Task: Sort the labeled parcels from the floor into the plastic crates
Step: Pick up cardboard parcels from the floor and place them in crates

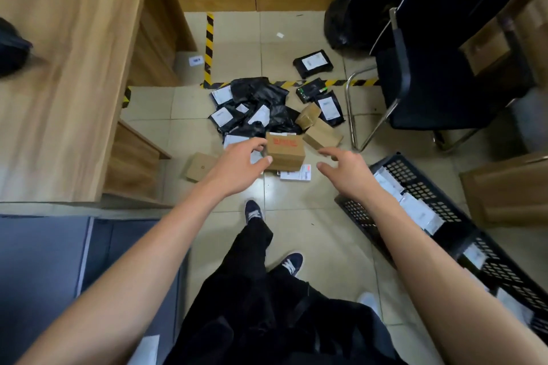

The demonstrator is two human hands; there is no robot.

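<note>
My left hand [237, 163] nearly touches the red-printed cardboard box [285, 151] just right of its spread fingers; my right hand [345, 170], fingers apart, hovers farther off.

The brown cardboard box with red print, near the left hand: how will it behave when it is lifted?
The brown cardboard box with red print probably stays stiff: its edges look square and uncrushed. It seems small enough for the left hand, so likely light, though its contents are hidden. Its flat faces make rolling unlikely; on the loose black plastic mailers behind it, it might tip.
</note>
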